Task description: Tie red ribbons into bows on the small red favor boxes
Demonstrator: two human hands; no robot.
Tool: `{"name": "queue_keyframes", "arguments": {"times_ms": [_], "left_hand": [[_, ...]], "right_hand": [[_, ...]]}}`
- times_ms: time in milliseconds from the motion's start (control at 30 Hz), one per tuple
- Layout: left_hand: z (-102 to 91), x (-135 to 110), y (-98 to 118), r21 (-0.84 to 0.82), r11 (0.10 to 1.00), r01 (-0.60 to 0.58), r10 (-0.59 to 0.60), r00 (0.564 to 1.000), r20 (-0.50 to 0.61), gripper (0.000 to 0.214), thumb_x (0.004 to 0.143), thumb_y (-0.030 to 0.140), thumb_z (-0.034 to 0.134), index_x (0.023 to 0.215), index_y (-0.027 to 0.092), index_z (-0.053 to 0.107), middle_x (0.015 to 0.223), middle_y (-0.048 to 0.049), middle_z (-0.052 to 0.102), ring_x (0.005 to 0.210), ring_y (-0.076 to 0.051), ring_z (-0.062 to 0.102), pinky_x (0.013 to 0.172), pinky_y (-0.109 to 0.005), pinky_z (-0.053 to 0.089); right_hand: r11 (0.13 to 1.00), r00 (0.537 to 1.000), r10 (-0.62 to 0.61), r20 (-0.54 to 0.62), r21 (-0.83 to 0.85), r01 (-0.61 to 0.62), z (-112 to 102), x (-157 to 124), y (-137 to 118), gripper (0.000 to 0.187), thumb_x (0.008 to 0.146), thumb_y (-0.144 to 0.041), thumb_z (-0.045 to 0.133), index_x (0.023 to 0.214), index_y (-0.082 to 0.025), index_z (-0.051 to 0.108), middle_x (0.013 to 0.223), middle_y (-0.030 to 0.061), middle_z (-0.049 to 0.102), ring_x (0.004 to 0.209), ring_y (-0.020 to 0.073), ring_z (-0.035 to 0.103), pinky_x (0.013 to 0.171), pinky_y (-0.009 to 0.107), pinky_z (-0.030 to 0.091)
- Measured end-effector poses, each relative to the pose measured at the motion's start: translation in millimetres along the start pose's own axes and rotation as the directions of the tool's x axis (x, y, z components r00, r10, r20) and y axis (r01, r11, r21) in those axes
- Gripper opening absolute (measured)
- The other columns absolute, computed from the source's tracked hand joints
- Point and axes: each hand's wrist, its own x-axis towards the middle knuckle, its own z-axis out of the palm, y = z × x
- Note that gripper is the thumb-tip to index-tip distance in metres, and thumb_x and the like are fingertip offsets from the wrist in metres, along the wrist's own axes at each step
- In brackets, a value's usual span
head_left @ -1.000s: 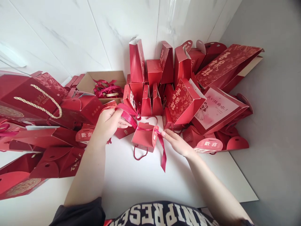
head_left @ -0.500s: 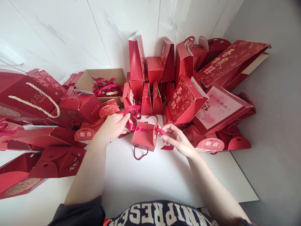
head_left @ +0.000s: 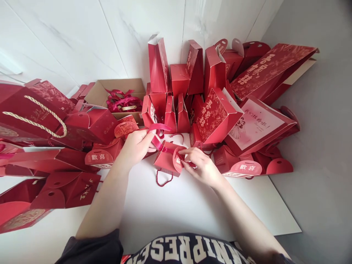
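Note:
A small red gift box point(head_left: 165, 161) with a dark red cord handle point(head_left: 164, 183) stands on the white table in front of me. A crimson ribbon point(head_left: 157, 142) runs across its top and through the round flap on its right. My left hand point(head_left: 139, 146) is closed on the ribbon's left part, just left of the box, and a loop of ribbon rises above the fingers. My right hand point(head_left: 202, 165) is at the right flap, its fingertips touching the flap's edge and pinching the ribbon's other end, which is partly hidden beneath them.
A cardboard box point(head_left: 96, 93) of loose crimson ribbons stands behind my left hand. Several tall red gift boxes point(head_left: 158, 66) are stacked against the tiled wall. A red bag with a rope handle point(head_left: 52, 126) and more red boxes crowd the left. A pink-panelled box point(head_left: 255, 121) leans at right.
My right hand has moved left against the flap, where before it held the ribbon drawn out to the right. The flap has turned outward slightly. My left hand still holds its end, now slightly raised.

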Motion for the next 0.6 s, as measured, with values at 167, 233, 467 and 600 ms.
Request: {"name": "queue_keyframes", "arguments": {"times_ms": [167, 233, 467, 600], "left_hand": [[-4.2, 9, -8, -0.133, 0.989, 0.068, -0.071, 0.997, -0.021, 0.038, 0.086, 0.053, 0.059, 0.075, 0.016, 0.057, 0.066, -0.0050, 0.071, 0.065, -0.023, 0.074, 0.064, -0.033, 0.064], [-9.4, 12, -11, -0.174, 0.981, 0.086, -0.098, 0.993, -0.065, 0.038, 0.084, 0.053, 0.061, 0.077, 0.017, 0.055, 0.061, -0.0036, 0.069, 0.064, -0.024, 0.074, 0.062, -0.032, 0.064], [-25.1, 8, -9, -0.165, 0.986, 0.006, -0.039, 0.980, -0.198, 0.038, 0.085, 0.053, 0.059, 0.085, 0.014, 0.061, 0.065, -0.0062, 0.071, 0.066, -0.025, 0.075, 0.061, -0.031, 0.063], [-22.4, -4, 1, -0.065, 0.996, -0.065, 0.041, 0.948, -0.317, 0.038, 0.084, 0.052, 0.060, 0.080, 0.015, 0.067, 0.065, -0.0045, 0.071, 0.066, -0.023, 0.074, 0.063, -0.031, 0.064]], "right_hand": [[0.976, 0.990, -0.093, 0.108, -0.188, 0.112, -3, -5, 2, 0.018, 0.097, -0.015, 0.046, 0.091, -0.022, 0.061, 0.122, 0.0105, 0.069, 0.114, 0.0244, 0.063, 0.095, 0.045, 0.053], [0.966, 0.988, -0.092, 0.125, -0.228, 0.119, -3, -7, 2, 0.022, 0.098, -0.014, 0.043, 0.099, -0.023, 0.064, 0.123, 0.0094, 0.069, 0.116, 0.0242, 0.063, 0.097, 0.045, 0.054], [0.946, 0.992, -0.118, 0.038, -0.300, 0.124, -6, -14, 7, 0.040, 0.097, -0.008, 0.043, 0.131, -0.023, 0.055, 0.119, 0.0090, 0.070, 0.112, 0.0235, 0.065, 0.094, 0.041, 0.054], [0.923, 0.992, -0.117, 0.038, -0.366, 0.123, -22, -9, -3, 0.029, 0.095, -0.010, 0.049, 0.116, -0.023, 0.064, 0.104, 0.0092, 0.073, 0.092, 0.0238, 0.068, 0.080, 0.040, 0.052]]}}
